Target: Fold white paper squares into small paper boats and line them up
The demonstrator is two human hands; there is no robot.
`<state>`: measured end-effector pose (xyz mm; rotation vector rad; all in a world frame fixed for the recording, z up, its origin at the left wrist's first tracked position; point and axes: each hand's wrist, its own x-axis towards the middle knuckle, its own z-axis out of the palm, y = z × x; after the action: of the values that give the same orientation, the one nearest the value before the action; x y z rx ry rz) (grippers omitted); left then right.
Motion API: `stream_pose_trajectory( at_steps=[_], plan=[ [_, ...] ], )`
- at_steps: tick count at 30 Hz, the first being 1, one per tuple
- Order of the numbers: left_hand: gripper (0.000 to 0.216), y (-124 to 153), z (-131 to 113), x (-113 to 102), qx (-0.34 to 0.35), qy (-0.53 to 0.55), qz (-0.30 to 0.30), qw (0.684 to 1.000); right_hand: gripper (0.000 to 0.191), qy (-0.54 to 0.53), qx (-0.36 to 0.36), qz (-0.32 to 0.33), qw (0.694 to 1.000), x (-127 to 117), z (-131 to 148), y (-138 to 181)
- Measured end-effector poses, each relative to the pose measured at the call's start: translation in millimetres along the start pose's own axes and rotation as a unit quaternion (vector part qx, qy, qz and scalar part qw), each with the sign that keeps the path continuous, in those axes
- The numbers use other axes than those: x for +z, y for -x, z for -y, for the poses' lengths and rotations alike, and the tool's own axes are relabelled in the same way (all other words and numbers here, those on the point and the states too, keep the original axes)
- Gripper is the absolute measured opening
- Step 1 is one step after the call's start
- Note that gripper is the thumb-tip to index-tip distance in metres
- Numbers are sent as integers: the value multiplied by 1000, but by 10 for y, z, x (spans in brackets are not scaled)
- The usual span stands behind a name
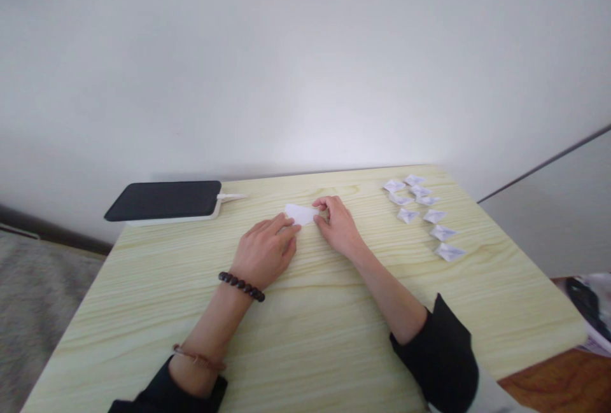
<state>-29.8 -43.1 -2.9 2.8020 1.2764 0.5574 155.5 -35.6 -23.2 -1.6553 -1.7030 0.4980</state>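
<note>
A small piece of folded white paper (299,213) lies on the light wood-grain table between my two hands. My left hand (267,247), with a dark bead bracelet at the wrist, has its fingertips pressed on the paper's left and near edge. At the paper's right end, the thumb and index finger of my right hand (337,225) pinch the tip. To the right stand several small folded paper boats (450,252), white and pointed, grouped in loose rows apart from my hands.
A black-topped slab like a phone or power bank (165,201) rests at the table's back left, with a white cable (232,196) plugged into its right side. Behind the table (305,349) rises a pale wall (305,69). A bag-like bundle (589,305) sits beyond the right edge.
</note>
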Motion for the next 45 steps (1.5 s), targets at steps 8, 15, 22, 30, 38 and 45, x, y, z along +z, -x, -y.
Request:
stream_pose_trajectory(
  at_steps=[8, 15, 22, 30, 38, 45],
  plan=[
    [27, 6, -30, 2, 1, -16, -8, 1000, 39, 78, -4, -8, 997, 57, 72, 52],
    [25, 3, -15, 5, 16, -22, -26, 999, 37, 7, 16, 23, 1000, -24, 30, -4],
    [23, 12, 69, 96, 33, 38, -50, 997, 34, 31, -14, -5, 999, 21, -18, 36],
    [21, -31, 180, 193, -75, 151, -81, 982, 35, 102, -74, 30, 992, 15, 37, 97],
    [32, -15, 170, 215, -103, 52, -41, 993, 31, 58, -109, 78, 989, -34, 55, 77],
    [30, -36, 175, 217, -104, 77, -44, 991, 36, 42, -110, 78, 990, -27, 39, 75]
  ],
)
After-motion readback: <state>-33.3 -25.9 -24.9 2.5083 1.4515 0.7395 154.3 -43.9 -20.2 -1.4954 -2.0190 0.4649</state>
